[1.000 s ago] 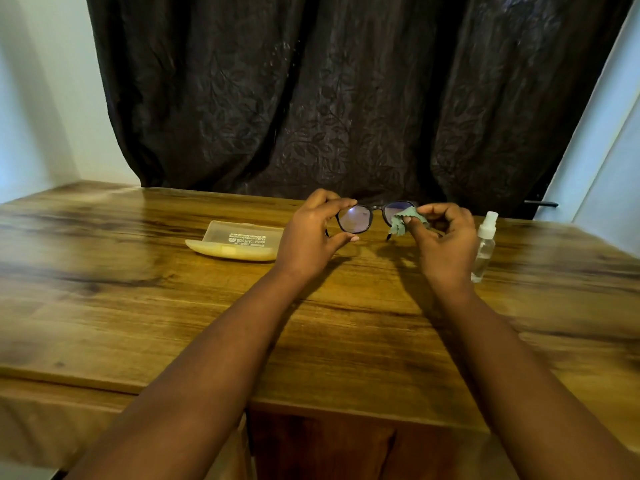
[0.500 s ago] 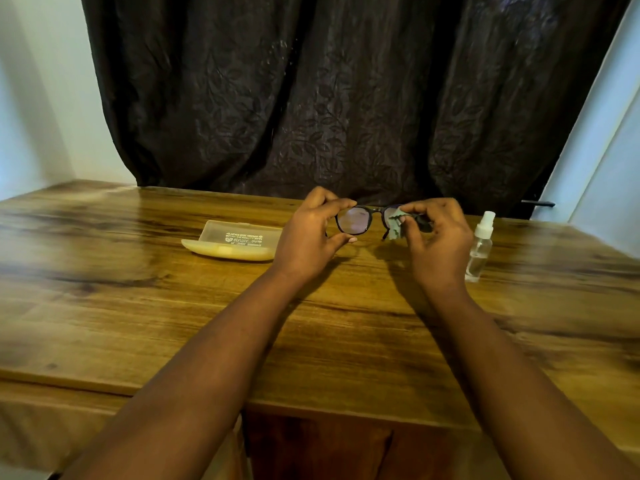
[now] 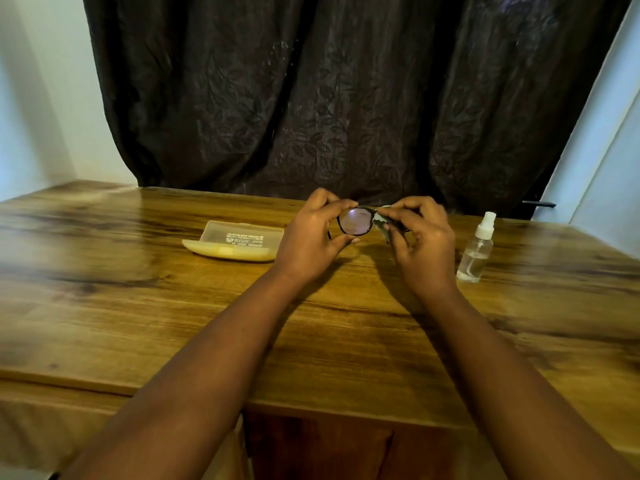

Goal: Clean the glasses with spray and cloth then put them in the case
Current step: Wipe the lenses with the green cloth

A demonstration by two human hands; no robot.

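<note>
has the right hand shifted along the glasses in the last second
Yes. The right hand with the cloth has slid left, away from the spray bottle, toward the left hand on the glasses.

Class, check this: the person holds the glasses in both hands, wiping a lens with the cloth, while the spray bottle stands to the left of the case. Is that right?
One detail is wrong. The head view shows the bottle standing right of the case, beyond the right hand. The left hand steadies the glasses while the cloth wipes a lens.
</note>
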